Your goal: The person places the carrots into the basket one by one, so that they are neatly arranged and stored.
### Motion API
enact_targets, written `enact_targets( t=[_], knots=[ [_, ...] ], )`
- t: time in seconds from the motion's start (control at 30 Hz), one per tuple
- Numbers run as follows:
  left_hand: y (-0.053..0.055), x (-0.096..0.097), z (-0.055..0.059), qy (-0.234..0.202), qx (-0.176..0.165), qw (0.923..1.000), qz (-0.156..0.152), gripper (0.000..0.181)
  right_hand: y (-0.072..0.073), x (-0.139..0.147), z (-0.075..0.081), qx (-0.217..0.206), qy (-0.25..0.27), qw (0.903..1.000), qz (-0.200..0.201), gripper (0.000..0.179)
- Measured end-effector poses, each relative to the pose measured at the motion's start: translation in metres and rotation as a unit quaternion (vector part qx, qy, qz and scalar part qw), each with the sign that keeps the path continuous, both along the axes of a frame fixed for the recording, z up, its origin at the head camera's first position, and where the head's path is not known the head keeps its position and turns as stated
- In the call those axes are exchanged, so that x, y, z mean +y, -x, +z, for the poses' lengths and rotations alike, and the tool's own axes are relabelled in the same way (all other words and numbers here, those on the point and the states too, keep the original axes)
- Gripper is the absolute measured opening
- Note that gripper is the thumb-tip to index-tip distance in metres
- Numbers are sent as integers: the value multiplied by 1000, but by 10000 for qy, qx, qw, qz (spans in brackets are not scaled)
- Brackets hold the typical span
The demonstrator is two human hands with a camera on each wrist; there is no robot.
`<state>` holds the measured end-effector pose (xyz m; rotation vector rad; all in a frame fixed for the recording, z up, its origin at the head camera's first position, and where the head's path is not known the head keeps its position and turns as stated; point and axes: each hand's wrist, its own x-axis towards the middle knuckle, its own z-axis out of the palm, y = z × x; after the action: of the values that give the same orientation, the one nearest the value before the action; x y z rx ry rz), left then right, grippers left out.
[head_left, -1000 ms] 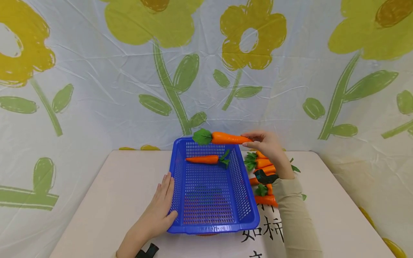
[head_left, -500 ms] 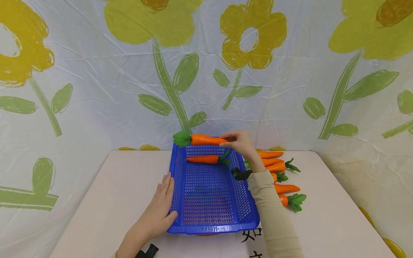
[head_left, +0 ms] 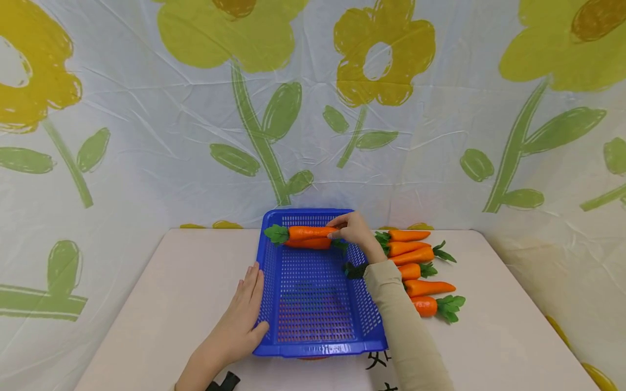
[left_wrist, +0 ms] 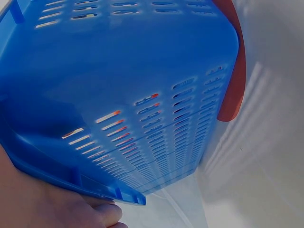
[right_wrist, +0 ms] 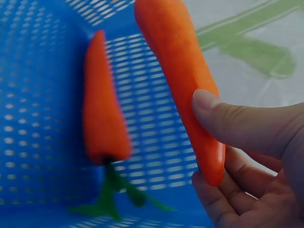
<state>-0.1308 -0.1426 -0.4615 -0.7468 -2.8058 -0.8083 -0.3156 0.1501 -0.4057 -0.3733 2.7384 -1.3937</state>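
A blue plastic basket with slotted walls stands on the table. My right hand pinches an orange carrot by its narrow end over the basket's far part, leafy top pointing left. Thumb and fingers around the tip show in the right wrist view. Another carrot lies in the basket with its leaves the opposite way; the held one partly covers it in the head view. My left hand rests with straight fingers along the basket's left rim, beside its outer wall in the left wrist view.
Several carrots lie in a column on the table right of the basket, partly behind the right sleeve. A reddish-brown piece shows under the basket. Black characters mark the table cover. A flower-printed cloth hangs behind.
My right hand has carried the carrot left from the basket's right rim, then lowered it toward the carrot inside. My left hand has stayed at the left rim.
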Motion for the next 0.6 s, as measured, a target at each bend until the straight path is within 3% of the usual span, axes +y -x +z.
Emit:
enact_targets(
  t=[0.33,0.6],
  knots=[
    [0,0,1,-31,65,10000,-1,95,5,-9,-21,-118,-1007,9949,13,25],
    [0,0,1,1,76,10000,2,95,4,-13,-27,-192,-1262,9918,-24,25]
  ],
)
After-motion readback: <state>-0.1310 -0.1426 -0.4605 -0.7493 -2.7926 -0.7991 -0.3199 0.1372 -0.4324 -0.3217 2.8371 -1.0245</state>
